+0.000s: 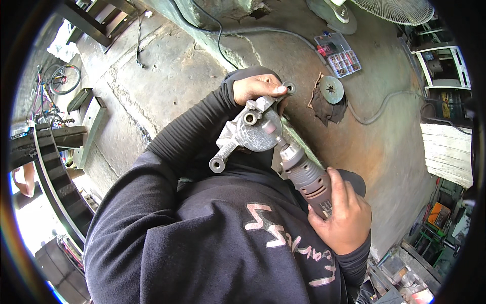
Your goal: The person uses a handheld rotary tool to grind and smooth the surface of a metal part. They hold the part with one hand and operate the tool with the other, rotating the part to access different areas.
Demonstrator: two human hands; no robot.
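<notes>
A grey cast-metal housing (248,133) with a round body and hollow tubular lugs is held up in front of my chest. My left hand (259,88) grips it at its far end, thumb beside one of the lugs; the fingers under it are mostly hidden. In my right hand (345,212) is a dark, silver-nosed rotary tool (310,178), fingers wrapped round its body. A blurred pinkish tip (270,126) on the tool lies over the housing's round face; whether it touches the metal I cannot tell.
On the concrete floor ahead lie a compartment box (344,58) of small parts and a slotted round disc (331,90) on dark cloth. A grey cable (276,30) crosses the floor. A fan (397,10) stands far right, a bicycle (63,81) far left, metal frames (50,167) nearer left.
</notes>
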